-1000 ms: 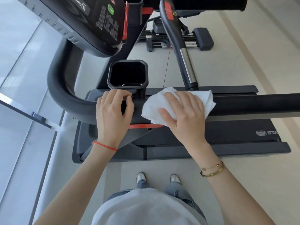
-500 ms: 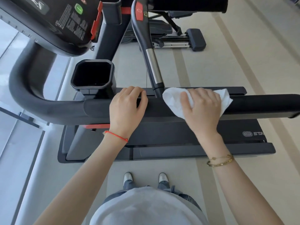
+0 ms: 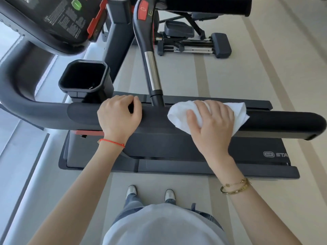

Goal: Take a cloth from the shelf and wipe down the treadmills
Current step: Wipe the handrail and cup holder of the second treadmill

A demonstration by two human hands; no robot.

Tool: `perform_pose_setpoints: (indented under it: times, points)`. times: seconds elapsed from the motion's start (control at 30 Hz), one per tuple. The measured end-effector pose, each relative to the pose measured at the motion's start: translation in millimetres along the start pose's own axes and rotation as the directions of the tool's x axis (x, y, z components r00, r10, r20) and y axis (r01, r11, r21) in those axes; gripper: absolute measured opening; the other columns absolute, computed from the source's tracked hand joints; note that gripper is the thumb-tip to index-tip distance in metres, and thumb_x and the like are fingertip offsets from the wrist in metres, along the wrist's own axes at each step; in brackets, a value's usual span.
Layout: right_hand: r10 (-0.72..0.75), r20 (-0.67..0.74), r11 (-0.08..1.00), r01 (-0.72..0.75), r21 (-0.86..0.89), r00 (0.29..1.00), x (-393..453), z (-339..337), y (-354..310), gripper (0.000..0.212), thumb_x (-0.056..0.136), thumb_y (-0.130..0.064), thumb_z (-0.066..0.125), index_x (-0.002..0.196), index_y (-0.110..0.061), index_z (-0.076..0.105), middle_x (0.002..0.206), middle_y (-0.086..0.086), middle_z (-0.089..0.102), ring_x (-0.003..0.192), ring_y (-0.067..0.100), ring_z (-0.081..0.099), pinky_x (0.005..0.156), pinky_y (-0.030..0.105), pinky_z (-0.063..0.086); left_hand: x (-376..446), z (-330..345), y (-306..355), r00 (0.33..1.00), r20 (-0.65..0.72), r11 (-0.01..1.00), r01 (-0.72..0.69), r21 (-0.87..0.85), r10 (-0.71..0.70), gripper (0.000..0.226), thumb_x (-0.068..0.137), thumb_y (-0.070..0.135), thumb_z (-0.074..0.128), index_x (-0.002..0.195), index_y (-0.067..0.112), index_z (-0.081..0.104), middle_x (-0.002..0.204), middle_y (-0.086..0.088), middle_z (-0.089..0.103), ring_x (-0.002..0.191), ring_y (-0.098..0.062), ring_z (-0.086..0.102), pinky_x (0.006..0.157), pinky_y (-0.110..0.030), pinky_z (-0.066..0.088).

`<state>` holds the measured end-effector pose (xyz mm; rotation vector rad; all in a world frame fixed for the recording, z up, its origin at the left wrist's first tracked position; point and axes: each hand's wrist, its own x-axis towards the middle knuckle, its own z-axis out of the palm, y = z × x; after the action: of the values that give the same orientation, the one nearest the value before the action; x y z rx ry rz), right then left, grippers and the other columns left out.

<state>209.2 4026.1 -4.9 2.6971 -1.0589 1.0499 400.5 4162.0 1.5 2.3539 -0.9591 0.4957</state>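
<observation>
Wiping a treadmill side handrail with a white cloth, seen from above.

Right hand [image 3: 211,121] spread flat, fingers nearly straight, pressing a crumpled white cloth [image 3: 182,114] onto the padded black handrail [image 3: 283,122]; palm-down pressure probably there to keep the soft, creased fabric bunched and in full contact with the rounded bar. Left hand [image 3: 118,117] curled over the same rail further along, fingers wrapped over the far edge, likely for bracing. Rail matte, foam-like, thick and tubular, curving up at the left toward a glossy dark console [image 3: 53,20]. Just behind the left hand, a square black plastic cup holder [image 3: 85,76], hollow and shiny. Behind the cloth, a slanted post with a chrome section [image 3: 152,71]. Below, flat dark treadmill deck [image 3: 177,152] on pale striped floor.
</observation>
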Motion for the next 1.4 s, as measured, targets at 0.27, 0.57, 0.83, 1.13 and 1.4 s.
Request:
perform_pose_setpoints:
  times: [0.27,0.57,0.83,1.13,1.4]
  points:
    - [-0.245,0.096,0.968,0.237,0.085,0.965,-2.9,4.1,-13.4,0.047,0.102,-0.052,0.041,0.128,-0.018,0.061,0.115,0.006,0.062,0.107,0.027,0.056,0.098,0.038,0.040,-3.4,4.7,-5.2,0.999,-0.053,1.000,-0.008,-0.007,0.008,0.047,0.098,0.028,0.044,0.061,0.011,0.067,0.051,-0.004,0.053,0.052,-0.025,0.050,0.048,-0.040,0.035]
    - [-0.044,0.055,0.999,0.045,-0.021,0.998,11.6,5.0,-14.9,0.040,0.101,-0.043,0.039,0.090,-0.016,0.067,0.077,0.004,0.062,0.075,0.026,0.054,0.077,0.037,0.039,-3.5,3.2,-4.2,0.999,-0.051,1.000,-0.009,-0.026,0.008,0.048,0.098,0.028,0.042,0.060,0.010,0.067,0.051,-0.004,0.054,0.053,-0.025,0.052,0.050,-0.042,0.037]
    - [-0.091,0.120,0.996,0.091,0.004,0.989,20.1,17.2,-56.7,0.048,0.101,-0.045,0.034,0.079,-0.016,0.064,0.067,0.004,0.058,0.066,0.024,0.050,0.070,0.037,0.038,-2.6,0.0,-2.8,0.997,-0.057,0.998,-0.057,-0.035,0.055,0.043,0.094,0.021,0.050,0.052,0.013,0.054,0.045,0.001,0.040,0.046,-0.021,0.039,0.045,-0.028,0.017]
    - [-0.087,-0.049,0.996,0.088,0.022,0.995,8.7,10.9,-11.9,0.038,0.101,-0.041,0.042,0.096,-0.016,0.070,0.075,0.001,0.061,0.073,0.025,0.055,0.074,0.036,0.043,-2.7,-11.8,-0.7,0.996,0.035,0.988,-0.073,-0.138,0.079,0.037,0.098,0.024,0.049,0.070,0.009,0.069,0.062,-0.003,0.063,0.059,-0.025,0.054,0.057,-0.037,0.042]
    - [-0.074,-0.119,0.997,0.073,-0.014,0.990,2.8,6.1,29.6,0.033,0.100,-0.037,0.046,0.098,-0.015,0.072,0.080,0.002,0.064,0.079,0.026,0.059,0.079,0.037,0.044,-9.2,-0.6,63.5,0.975,0.028,0.929,-0.202,-0.311,0.221,0.022,0.096,0.018,0.056,0.085,0.010,0.073,0.083,0.001,0.072,0.081,-0.021,0.064,0.068,-0.039,0.051]
